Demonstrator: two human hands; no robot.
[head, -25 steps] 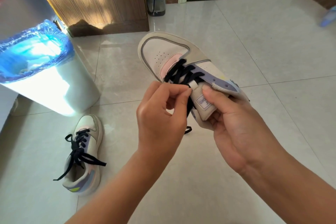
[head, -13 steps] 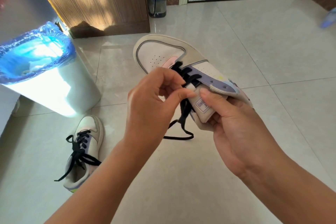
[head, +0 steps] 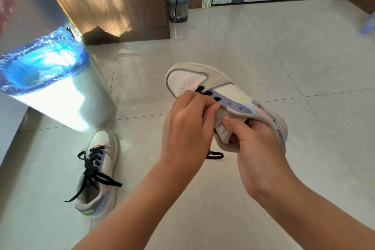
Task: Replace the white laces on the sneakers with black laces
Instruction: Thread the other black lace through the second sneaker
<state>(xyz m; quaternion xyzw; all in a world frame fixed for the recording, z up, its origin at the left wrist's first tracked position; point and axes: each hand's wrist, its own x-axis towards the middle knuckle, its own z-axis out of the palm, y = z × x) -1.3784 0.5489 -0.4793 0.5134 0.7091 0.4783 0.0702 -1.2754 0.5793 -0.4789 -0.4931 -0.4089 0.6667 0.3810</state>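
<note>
step: black lace [head: 207, 93] is being threaded up the held sneaker [head: 233, 91]; upper eyelets not yet laced.
tip: lace should be kept flat, pulled snug per eyelet.
left hand [head: 188, 126]: fingers curled at the eyelet row, lace apparently pinched.
right hand [head: 257, 144]: tongue and collar gripped, thumb on label.
other sneaker [head: 99, 170]: on floor, black-laced, beside bin [head: 60, 95].

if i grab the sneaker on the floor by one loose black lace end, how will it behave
The black lace looks floppy; its ends sprawl limp across the tile, so it would probably bend rather than push. The sneaker on the floor would likely dangle and swing, tilting heel-down or toe-down. The lace may also slide through the eyelets, since no knot is visible.
</note>
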